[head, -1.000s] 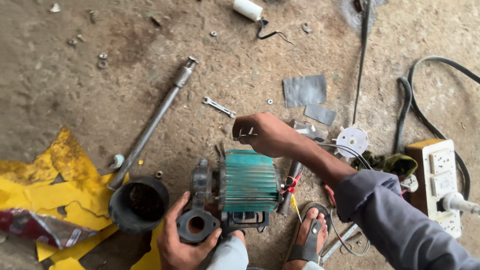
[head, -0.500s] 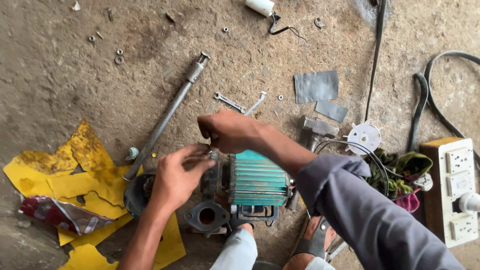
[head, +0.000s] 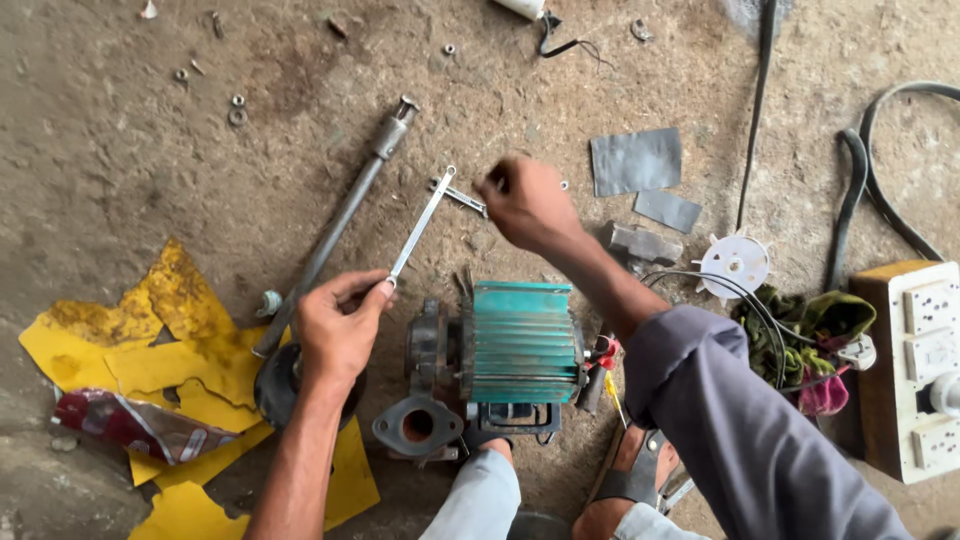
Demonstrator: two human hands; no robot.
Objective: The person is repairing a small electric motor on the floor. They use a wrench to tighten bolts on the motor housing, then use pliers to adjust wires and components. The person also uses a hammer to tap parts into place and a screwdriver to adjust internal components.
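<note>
Head view: nearest, a green finned pump motor [head: 520, 340] sits on the concrete floor [head: 150, 170]. Just left, the left hand [head: 335, 325] pinches one end of a slim wrench [head: 420, 225]. Farther off, the right hand [head: 525, 205] has fingers curled over a small spanner [head: 458, 196].

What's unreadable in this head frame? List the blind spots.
- Right hand: curled fingers, seen from behind, hide whatever it pinches next to the small flat spanner on the floor.
- Black round cup-shaped part: mostly covered by the left hand, which holds the long thin steel spanner.
- Teal ribbed pump motor: its near base is hidden by the person's knee.
- Cream socket board: cut off by the right edge.
</note>
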